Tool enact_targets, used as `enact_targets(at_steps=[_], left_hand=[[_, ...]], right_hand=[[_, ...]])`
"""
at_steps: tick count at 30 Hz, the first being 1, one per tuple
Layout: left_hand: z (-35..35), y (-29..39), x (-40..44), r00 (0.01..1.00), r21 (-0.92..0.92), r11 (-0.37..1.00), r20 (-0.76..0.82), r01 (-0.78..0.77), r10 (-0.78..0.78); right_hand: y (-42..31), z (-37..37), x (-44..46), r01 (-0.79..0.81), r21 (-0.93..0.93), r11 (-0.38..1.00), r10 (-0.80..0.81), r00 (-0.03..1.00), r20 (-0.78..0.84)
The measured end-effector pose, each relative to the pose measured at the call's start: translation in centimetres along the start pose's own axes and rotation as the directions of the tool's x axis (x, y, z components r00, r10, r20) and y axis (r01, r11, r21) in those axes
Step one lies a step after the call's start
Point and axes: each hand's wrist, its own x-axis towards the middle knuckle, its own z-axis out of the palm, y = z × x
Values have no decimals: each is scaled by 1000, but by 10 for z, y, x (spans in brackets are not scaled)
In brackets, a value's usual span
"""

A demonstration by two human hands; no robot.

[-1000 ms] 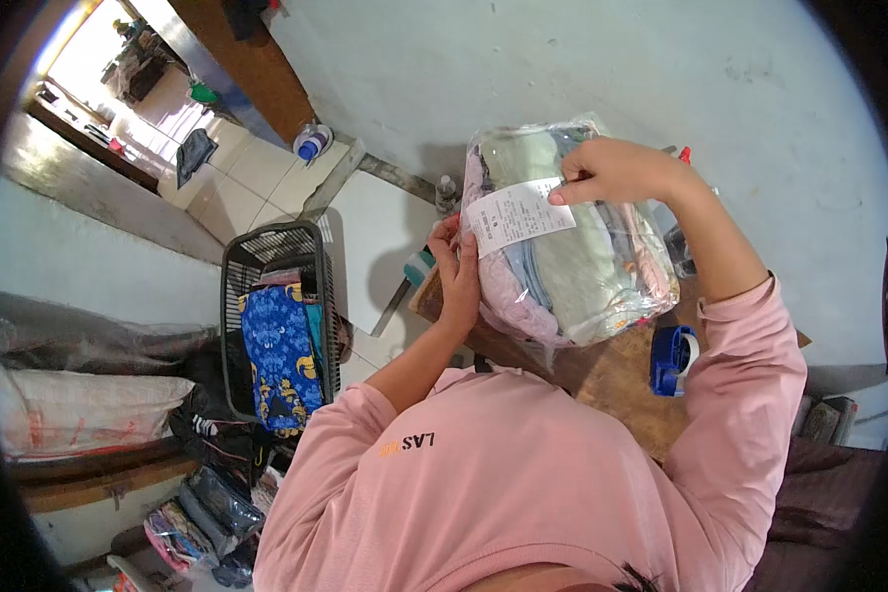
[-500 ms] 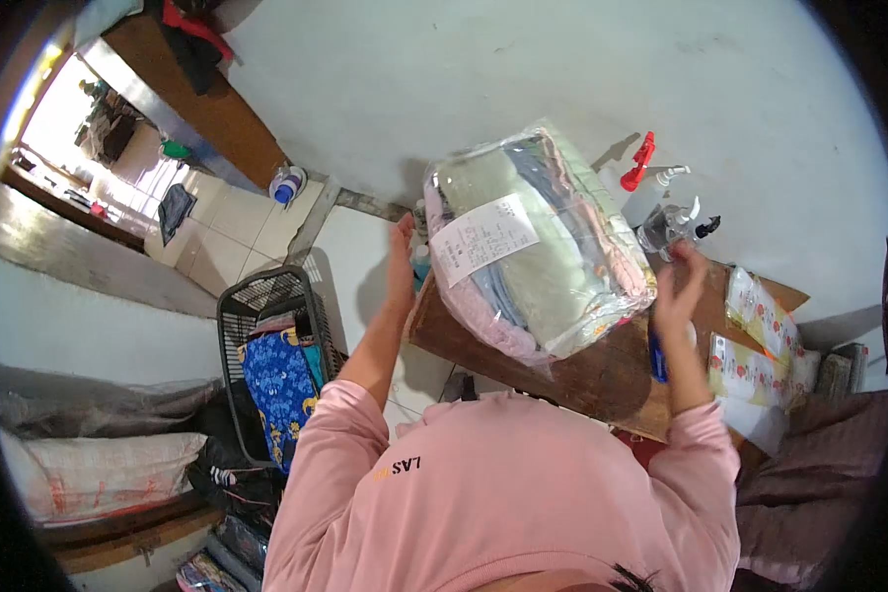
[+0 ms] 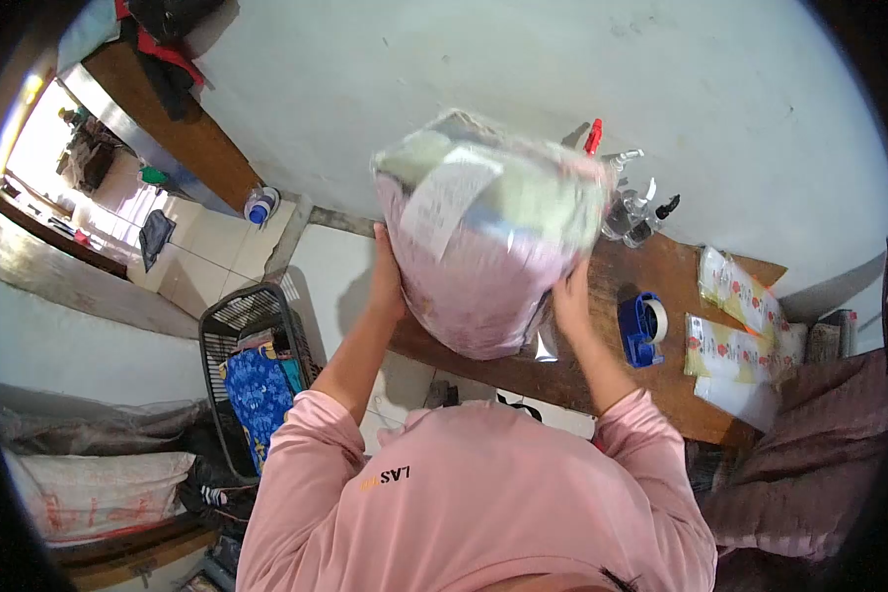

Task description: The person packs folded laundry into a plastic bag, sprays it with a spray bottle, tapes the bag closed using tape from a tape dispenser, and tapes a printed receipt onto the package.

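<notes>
A clear plastic package of folded cloths, pink and pale green, is held up and tilted above the wooden table, slightly blurred. A white printed slip lies on its upper left face. My left hand presses against the package's left side. On the lower right side, my right hand grips it, with the fingertips partly hidden by the plastic.
A blue tape dispenser and patterned packets are on the table at the right. Pump bottles stand by the wall. At the left, a dark basket holds blue patterned cloth.
Both hands have closed in on the package's sides, the right hand coming from the table's right. The package has been lifted and tilted, and its slip has turned with it.
</notes>
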Motion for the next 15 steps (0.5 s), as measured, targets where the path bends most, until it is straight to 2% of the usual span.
enact_targets(at_steps=[1,3,4,6,7,9,10,13,14,15], left_hand=[[0,3,-2,999,115,993,-33,17,-14],[-6,12,1,994,344,937,-105,66,-32],[-8,14,2,990,433,895,-122,113,-66],[-12,16,-5,998,534,844,15,50,-68],[-12,16,-7,994,578,816,85,13,-76],[-29,-13,9,998,743,669,21,22,-56],[-28,-20,13,999,812,583,-5,28,-40],[-12,-41,-2,977,851,508,28,-135,212],[-11,-47,-4,969,836,523,41,-167,245],[-9,-55,-5,959,818,539,54,-202,278]], right_hand=[[-10,-2,16,-7,50,999,7,1000,-2],[-11,-6,51,-128,136,982,120,991,64],[2,-4,71,-265,229,936,234,960,154],[33,5,98,-532,366,764,412,838,357],[37,7,101,-629,283,724,495,759,423],[42,10,100,-785,91,613,643,563,520],[50,8,98,-758,89,646,616,587,525],[72,-6,85,-674,94,733,535,656,532],[78,-20,79,-664,-89,742,648,678,347],[72,-39,67,-537,-58,842,528,796,296]])
